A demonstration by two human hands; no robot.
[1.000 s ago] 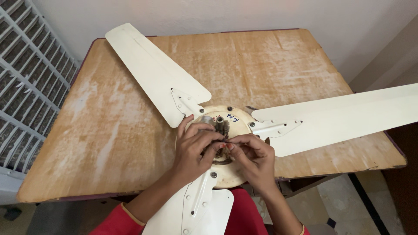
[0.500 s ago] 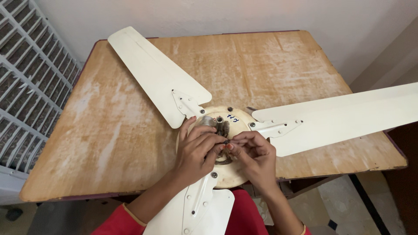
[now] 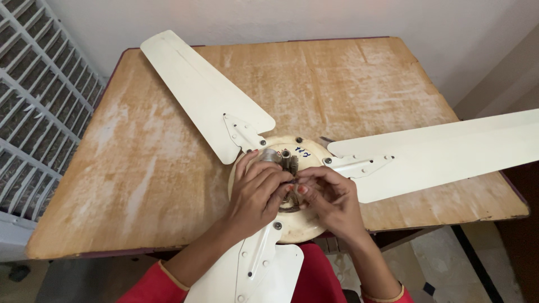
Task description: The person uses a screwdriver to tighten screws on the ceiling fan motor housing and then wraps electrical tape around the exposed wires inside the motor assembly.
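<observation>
A cream ceiling fan lies on a worn wooden table [image 3: 140, 168], its round motor housing [image 3: 297, 224] near the front edge. Three blades spread from it: one to the far left [image 3: 196, 90], one to the right [image 3: 449, 151], one toward me [image 3: 252, 269]. My left hand [image 3: 255, 191] and my right hand [image 3: 331, 199] meet over the hub [image 3: 286, 160] at the housing's middle, fingertips pinching small dark wires there. What exactly each finger grips is hidden.
A white metal grille [image 3: 33, 106] stands along the table's left side. A pale wall runs behind the table. Tiled floor [image 3: 449, 264] shows at the lower right. The right blade overhangs the table's edge.
Both hands stay at the hub with only small finger movements. The view has shifted slightly.
</observation>
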